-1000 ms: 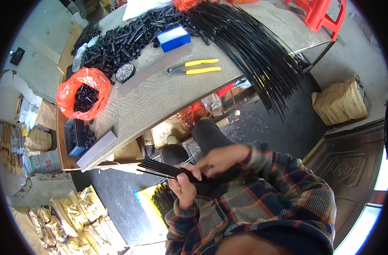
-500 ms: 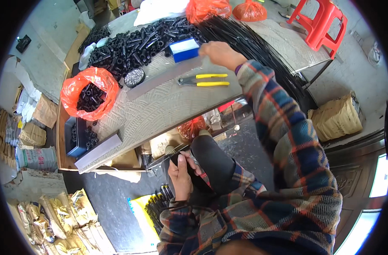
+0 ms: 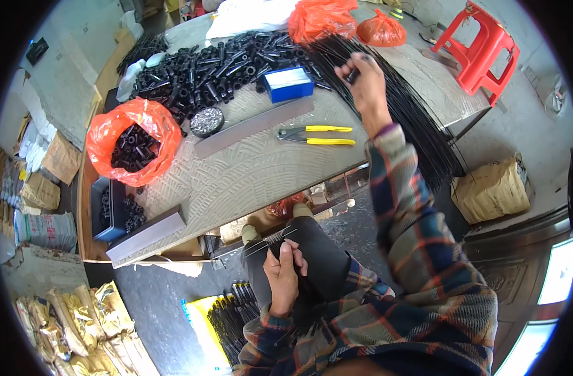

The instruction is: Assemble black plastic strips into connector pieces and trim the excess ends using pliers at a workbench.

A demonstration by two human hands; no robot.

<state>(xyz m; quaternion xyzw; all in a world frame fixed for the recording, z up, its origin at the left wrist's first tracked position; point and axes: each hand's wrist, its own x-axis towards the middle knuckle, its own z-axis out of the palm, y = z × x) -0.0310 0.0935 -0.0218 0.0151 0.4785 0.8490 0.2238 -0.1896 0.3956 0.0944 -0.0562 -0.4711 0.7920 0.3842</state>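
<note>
Low over my lap, my left hand (image 3: 284, 276) is closed around a dark bundle (image 3: 275, 248), with thin silvery wires sticking out crosswise near its top. My right hand (image 3: 367, 88) is raised at the table's right part, fingers curled around a small black piece whose kind I cannot make out. Beneath that hand spreads a heap of long thin black rods (image 3: 405, 119). Left of it stands a blue box (image 3: 291, 95) filled with thin pale sticks. Yellow-handled cutting pliers (image 3: 327, 130) and a grey metal bar (image 3: 255, 128) lie on the table nearer to me.
A pile of short black tubes (image 3: 217, 72) covers the table's back, beside a round tin (image 3: 207, 122) of shiny bits. An orange bag (image 3: 92, 135) holds more tubes. A red stool (image 3: 478, 53) stands at the far right. Finished-looking black rods (image 3: 230, 319) lie on yellow sheeting at floor level.
My right hand has moved from the blue box's right edge to over the black rods and now has a black piece in its fingers. My left hand keeps its grip; the view has shifted slightly.
</note>
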